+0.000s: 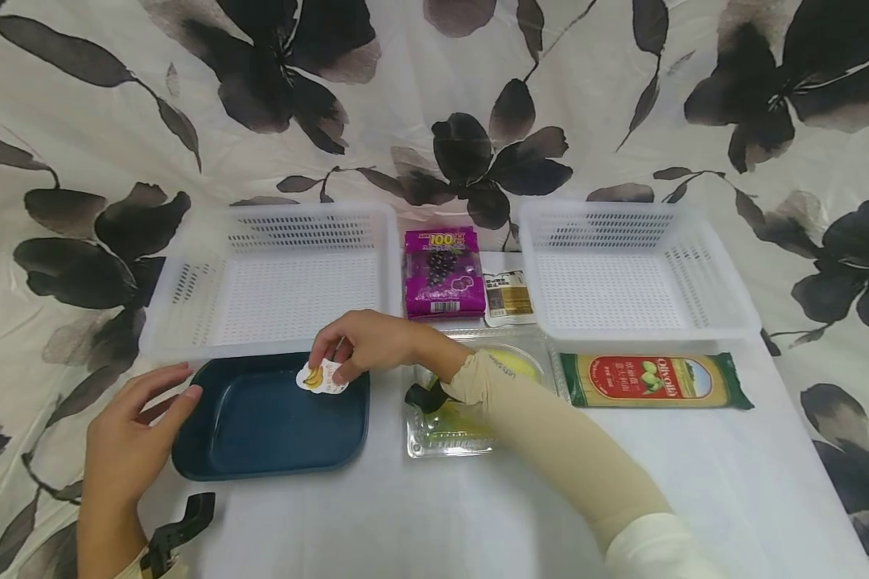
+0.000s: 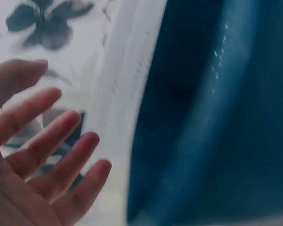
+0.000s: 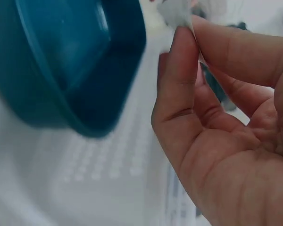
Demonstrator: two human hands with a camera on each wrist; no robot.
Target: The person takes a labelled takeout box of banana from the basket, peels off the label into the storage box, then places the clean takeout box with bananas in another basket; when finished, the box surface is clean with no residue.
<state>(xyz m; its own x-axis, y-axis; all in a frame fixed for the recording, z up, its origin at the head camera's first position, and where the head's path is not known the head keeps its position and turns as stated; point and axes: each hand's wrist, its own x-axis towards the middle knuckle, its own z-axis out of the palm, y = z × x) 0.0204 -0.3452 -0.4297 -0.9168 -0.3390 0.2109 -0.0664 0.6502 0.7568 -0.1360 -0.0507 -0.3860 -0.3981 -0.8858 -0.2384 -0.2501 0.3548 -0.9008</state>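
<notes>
My right hand (image 1: 365,342) pinches a small white banana-picture card (image 1: 323,378) between thumb and fingers, over the right end of a dark blue tray (image 1: 275,430). In the right wrist view, the pale card (image 3: 175,12) sticks out past the pinching fingertips, beside the blue tray (image 3: 127,80). At the tray's left end is my left hand (image 1: 133,426), fingers extended and nothing held. The left wrist view has that hand (image 2: 52,155) with its fingers spread next to the tray's blue wall (image 2: 179,122). Nothing is seen lying inside the tray.
White baskets stand at back left (image 1: 297,297) and back right (image 1: 623,297). Between them lie a purple grape packet (image 1: 444,277) and a small brown-and-white sachet (image 1: 508,297). My right forearm crosses a clear plastic box (image 1: 449,446) with yellow-green contents. A spaghetti packet (image 1: 652,378) lies right.
</notes>
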